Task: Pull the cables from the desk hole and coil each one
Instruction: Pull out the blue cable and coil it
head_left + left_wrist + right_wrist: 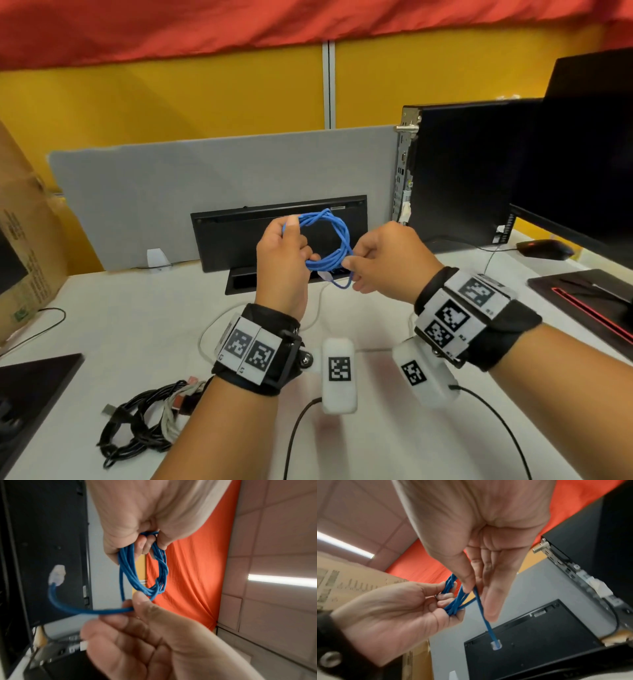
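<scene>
A blue network cable (337, 236) is wound into a small coil and held up above the desk hole (241, 282). My left hand (291, 253) grips the coil's left side, fingers curled through the loops. My right hand (356, 270) pinches the loose tail just below the coil; the tail ends in a clear plug (325, 275). In the left wrist view the coil (142, 573) hangs from my left hand (137, 540), and the tail curves away to the plug (57, 574). The right wrist view shows my thumb and fingers (469, 586) pinching the tail above the plug (495, 644).
A bundle of black and white cables (144, 425) lies at the front left of the white desk (137, 325). A white cable (212, 329) runs out from the hole. A cardboard box (24, 240) stands at left, a PC tower (455, 171), monitor (582, 154) and mouse (544, 248) at right.
</scene>
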`<state>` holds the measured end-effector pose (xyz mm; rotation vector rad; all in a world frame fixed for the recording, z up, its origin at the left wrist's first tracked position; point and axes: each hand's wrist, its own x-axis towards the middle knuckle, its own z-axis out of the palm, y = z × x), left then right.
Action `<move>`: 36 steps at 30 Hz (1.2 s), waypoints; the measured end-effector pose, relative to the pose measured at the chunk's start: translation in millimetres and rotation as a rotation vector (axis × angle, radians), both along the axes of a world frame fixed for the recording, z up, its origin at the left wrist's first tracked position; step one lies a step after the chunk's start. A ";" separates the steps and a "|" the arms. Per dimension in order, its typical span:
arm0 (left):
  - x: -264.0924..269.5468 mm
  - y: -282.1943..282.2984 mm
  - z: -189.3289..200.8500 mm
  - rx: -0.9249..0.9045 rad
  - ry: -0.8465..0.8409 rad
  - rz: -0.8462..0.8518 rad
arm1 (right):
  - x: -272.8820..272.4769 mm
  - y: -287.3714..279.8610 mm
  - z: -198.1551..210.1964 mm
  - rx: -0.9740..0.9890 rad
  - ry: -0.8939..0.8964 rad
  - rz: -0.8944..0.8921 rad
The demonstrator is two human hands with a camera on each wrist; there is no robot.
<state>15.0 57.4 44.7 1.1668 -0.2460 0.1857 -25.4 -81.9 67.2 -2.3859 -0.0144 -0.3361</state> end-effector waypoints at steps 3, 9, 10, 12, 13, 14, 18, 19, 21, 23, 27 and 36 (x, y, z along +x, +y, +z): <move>3.0 2.4 1.1 0.028 -0.036 0.052 | -3.6 3.4 -4.5 0.174 0.104 0.042; -1.6 -3.9 -4.5 -0.073 0.030 -0.088 | 1.0 -5.3 -5.9 -0.061 0.004 0.006; -1.7 -4.8 -4.6 -0.109 0.049 -0.120 | 2.2 -7.6 -7.0 -0.057 -0.035 -0.038; -1.0 -5.1 -3.9 -0.206 0.094 -0.209 | 4.1 -10.2 -10.7 0.033 -0.135 -0.124; -0.4 -5.0 -3.9 -0.253 0.117 -0.256 | 4.4 -10.0 -12.9 0.159 -0.174 -0.151; -0.1 -5.2 -3.6 -0.291 0.133 -0.298 | 4.2 -8.2 -14.4 0.342 -0.197 -0.163; -1.3 -10.0 -4.7 -0.327 0.140 -0.338 | -1.0 2.5 -15.2 1.020 -0.190 -0.069; -1.7 -11.4 -4.9 -0.328 0.138 -0.328 | -2.2 4.2 -13.8 1.094 -0.176 -0.030; -1.9 -12.4 -5.7 -0.332 0.131 -0.309 | -4.4 4.8 -8.7 1.167 -0.151 0.015; -0.9 -11.4 -6.5 -0.337 0.121 -0.296 | -6.0 5.0 -4.9 1.148 -0.151 0.052; -0.4 -9.5 -5.5 -0.304 0.102 -0.278 | -5.7 9.5 -5.7 0.989 -0.190 0.092; -0.1 -3.5 -5.9 -0.023 0.039 -0.201 | -4.3 10.5 3.2 0.988 -0.170 0.034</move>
